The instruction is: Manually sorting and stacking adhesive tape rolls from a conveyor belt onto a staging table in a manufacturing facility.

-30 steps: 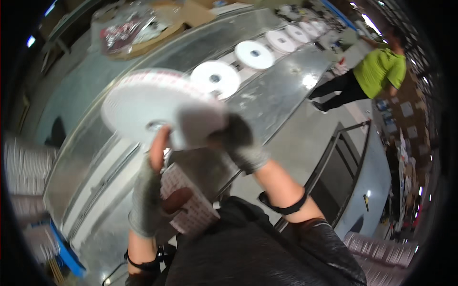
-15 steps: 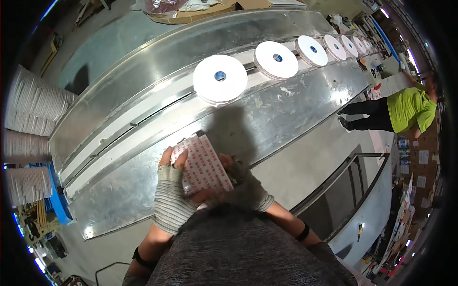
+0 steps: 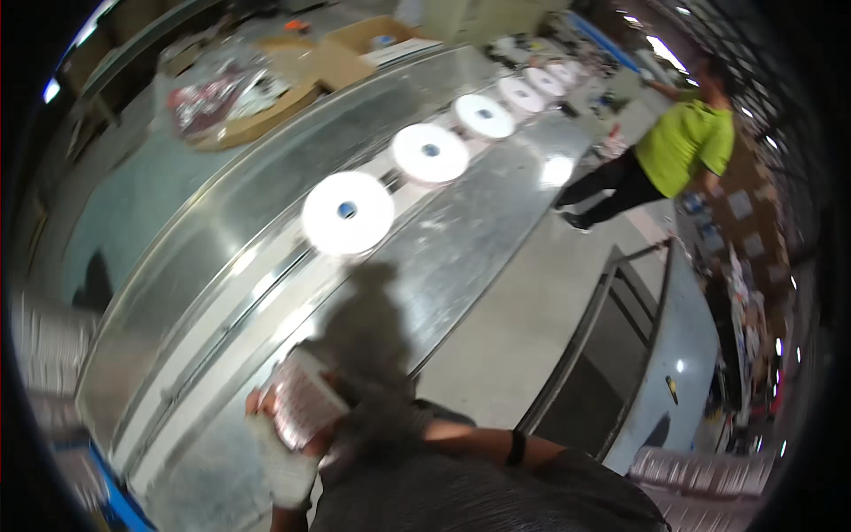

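Note:
My left hand (image 3: 285, 461), in a light grey fingerless glove, is closed on a thick white roll with red print (image 3: 306, 403). Its fingertips curl over the roll's left side and the thumb lies along the lower edge. At the roll's right side is my right hand (image 3: 386, 412), dark and smeared by motion, so its fingers cannot be made out. The roll is held close to my body, over the near edge of a long metal table (image 3: 461, 239). Motion blurs the print.
Several large white discs with blue cores stand in a row along the table's slotted track, the nearest disc (image 3: 341, 232) closest to me. A person in a yellow-green shirt (image 3: 683, 146) stands at the far right. A pale panel (image 3: 687, 337) lies right; stacked rolls (image 3: 53, 346) stand left.
The view has swung to the right and blurred, so the table and discs appear shifted left. The roll stays in my left hand, turned somewhat. My right hand's fingers no longer show clearly.

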### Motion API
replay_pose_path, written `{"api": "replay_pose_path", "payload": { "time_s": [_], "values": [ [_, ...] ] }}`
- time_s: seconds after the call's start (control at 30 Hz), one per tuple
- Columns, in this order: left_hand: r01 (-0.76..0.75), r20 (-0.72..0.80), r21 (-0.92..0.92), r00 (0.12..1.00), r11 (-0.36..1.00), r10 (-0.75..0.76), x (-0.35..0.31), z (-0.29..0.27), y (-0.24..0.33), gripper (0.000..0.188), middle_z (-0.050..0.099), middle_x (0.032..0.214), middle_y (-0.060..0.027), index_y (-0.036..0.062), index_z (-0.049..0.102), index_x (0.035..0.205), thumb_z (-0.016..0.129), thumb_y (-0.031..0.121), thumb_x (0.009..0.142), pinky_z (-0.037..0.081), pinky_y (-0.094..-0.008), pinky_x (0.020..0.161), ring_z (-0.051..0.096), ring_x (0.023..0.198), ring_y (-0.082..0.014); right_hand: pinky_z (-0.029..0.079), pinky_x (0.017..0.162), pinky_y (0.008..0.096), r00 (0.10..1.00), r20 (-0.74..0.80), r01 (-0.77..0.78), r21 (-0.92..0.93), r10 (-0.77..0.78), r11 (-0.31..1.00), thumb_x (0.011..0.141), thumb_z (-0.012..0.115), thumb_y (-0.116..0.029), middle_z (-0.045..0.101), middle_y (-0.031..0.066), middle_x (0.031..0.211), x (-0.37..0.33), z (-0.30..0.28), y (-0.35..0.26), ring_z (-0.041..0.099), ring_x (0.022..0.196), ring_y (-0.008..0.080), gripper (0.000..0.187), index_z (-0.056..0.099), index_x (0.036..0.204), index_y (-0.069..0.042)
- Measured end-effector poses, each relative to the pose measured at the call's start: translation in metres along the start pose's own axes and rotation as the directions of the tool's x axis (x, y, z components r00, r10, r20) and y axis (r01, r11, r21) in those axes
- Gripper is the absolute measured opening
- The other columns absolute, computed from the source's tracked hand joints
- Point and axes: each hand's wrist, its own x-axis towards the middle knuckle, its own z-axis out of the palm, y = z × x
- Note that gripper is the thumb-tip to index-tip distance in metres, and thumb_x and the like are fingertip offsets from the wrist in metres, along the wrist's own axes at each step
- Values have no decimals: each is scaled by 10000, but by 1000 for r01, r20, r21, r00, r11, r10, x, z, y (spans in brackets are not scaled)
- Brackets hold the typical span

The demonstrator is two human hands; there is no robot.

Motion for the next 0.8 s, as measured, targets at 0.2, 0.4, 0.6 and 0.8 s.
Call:
{"api": "replay_pose_path", "payload": {
  "time_s": [0.2, 0.4, 0.6, 0.8],
  "values": [
    [242, 54, -486, 967, 840, -247, 7, 3, -96, 655, 505, 1258, -103, 6, 411, 1329, 680, 303, 811, 426, -404, 987, 503, 1168, -268, 363, 1097, 358, 921, 216, -349, 828, 325, 439, 884, 616, -103, 399, 231, 1472, 21, -16, -3, 417, 1344, 276, 673, 319, 1460, 78],
    [37, 101, -80, 994, 996, -29, 8, -6, -20, 988, 322, 1413, -161, 73, 366, 1405, 895, 236, 587, 354, -435, 1067, 375, 1306, -334, 447, 1019, 405, 950, 5, -236, 662, 311, 711, 929, 565, -387, 576, 166, 1235, 12, -14, -21, 542, 1195, 300, 506, 527, 1327, -76],
    [155, 186, -202, 975, 967, -118, 14, -51, -52, 1095, 431, 1334, -140, 87, 242, 1444, 905, 271, 593, 410, -406, 1052, 464, 1231, -281, 438, 1028, 366, 937, 221, -266, 953, 270, 143, 703, 753, -214, 532, 157, 1330, 28, -61, 29, 509, 1239, 271, 931, 295, 1487, -6],
    [126, 117, -272, 988, 954, -97, -1, -36, -41, 1426, 322, 1458, -165, 21, -34, 1531, 919, 363, 527, 372, -425, 1095, 406, 1317, -291, 431, 985, 428, 960, -277, -103, -194, 47, 976, 696, 786, -289, 502, 208, 1295, 153, -68, 98, 490, 1177, 365, 901, 367, 1456, -48]
  ]
}}
